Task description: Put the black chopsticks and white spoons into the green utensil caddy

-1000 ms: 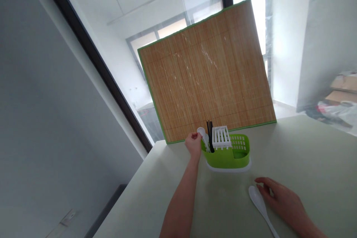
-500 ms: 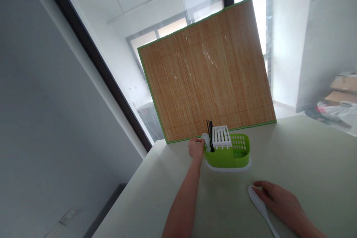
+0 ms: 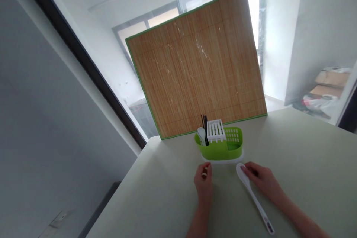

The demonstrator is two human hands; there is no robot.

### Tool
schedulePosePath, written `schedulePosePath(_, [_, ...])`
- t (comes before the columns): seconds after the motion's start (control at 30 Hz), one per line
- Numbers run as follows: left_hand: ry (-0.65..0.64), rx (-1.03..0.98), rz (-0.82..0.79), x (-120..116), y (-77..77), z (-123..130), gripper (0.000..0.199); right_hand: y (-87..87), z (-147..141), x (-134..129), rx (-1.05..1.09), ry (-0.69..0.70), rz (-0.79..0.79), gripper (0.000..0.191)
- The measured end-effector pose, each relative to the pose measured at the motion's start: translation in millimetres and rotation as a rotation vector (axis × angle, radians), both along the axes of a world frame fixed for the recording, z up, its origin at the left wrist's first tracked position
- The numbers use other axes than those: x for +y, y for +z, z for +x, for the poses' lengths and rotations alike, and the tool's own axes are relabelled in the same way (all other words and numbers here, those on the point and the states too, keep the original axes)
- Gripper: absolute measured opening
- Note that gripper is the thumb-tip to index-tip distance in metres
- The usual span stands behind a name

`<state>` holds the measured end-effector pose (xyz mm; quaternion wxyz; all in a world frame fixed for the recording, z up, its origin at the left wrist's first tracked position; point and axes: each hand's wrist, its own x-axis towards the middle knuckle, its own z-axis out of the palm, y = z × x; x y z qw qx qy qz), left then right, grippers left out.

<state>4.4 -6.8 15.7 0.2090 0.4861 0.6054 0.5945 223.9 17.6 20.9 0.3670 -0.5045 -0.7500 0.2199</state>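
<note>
A green cutlery holder [image 3: 216, 152] with a white base and a white slotted rack [image 3: 216, 130] stands on the table. In its left compartment are a white spoon [image 3: 201, 134] and black chopsticks [image 3: 206, 128]. My left hand [image 3: 204, 178] is just in front of the holder, apart from it, with fingers curled together and nothing seen in them. My right hand [image 3: 260, 178] pinches the bowl end of a long-handled white spoon [image 3: 252, 191], whose handle points toward me, down to the right.
A bamboo mat [image 3: 198, 63] with green edging leans upright against the glass behind the holder. The pale table [image 3: 156, 189] carries everything. Cardboard boxes [image 3: 331, 80] and plastic bags lie beyond the glass at right. A grey wall [image 3: 50, 119] rises at left.
My left hand has left the spoon in the holder and drawn back toward me. My right hand has brought the long-handled spoon closer to the holder. The view has shifted slightly.
</note>
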Motion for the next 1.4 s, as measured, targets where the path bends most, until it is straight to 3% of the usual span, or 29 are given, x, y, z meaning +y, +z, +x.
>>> schedulePosePath(0.1, [-0.145,0.022,-0.041,-19.7,-2.3,18.5,0.028,15.1,-12.4,0.9,0.115,0.004,0.074,0.036])
schedulePosePath(0.27, [-0.278,0.065,-0.001,-29.7,18.4,31.4,0.023,25.6,-31.8,-4.9,0.211,0.056,0.24,0.025])
schedulePosePath(0.5, [-0.158,0.104,0.01,-35.4,33.3,40.4,0.016,16.9,-41.4,-18.7,0.255,0.105,0.37,0.014])
schedulePosePath(0.67, [-0.114,0.112,0.019,-35.8,32.1,48.0,0.017,10.5,-41.1,-21.1,0.272,0.103,0.306,0.016])
schedulePosePath(0.77, [-0.105,0.114,0.031,-32.3,39.4,43.5,0.017,5.7,-39.1,-21.2,0.277,0.108,0.244,0.023])
schedulePosePath(0.87, [-0.031,0.129,0.101,-20.3,65.6,24.5,0.018,0.8,-35.4,-20.1,0.31,0.069,0.207,0.025])
schedulePosePath(1.03, [0.17,0.06,0.365,28.1,133.2,-23.0,0.023,-5.6,-29.9,-13.9,0.373,-0.003,0.17,0.023])
schedulePosePath(1.13, [0.194,0.04,0.447,63.6,153.7,-40.6,0.026,-9.2,-28.8,-10.0,0.379,-0.025,0.163,0.023])
schedulePosePath(1.23, [0.181,0.127,0.342,90.7,147.0,-46.2,0.025,-12.5,-28.3,-7.0,0.356,-0.039,0.165,0.023])
schedulePosePath(1.4, [0.239,0.368,-0.002,109.8,112.6,-45.3,0.023,-14.8,-28.7,-3.6,0.294,-0.041,0.196,0.022])
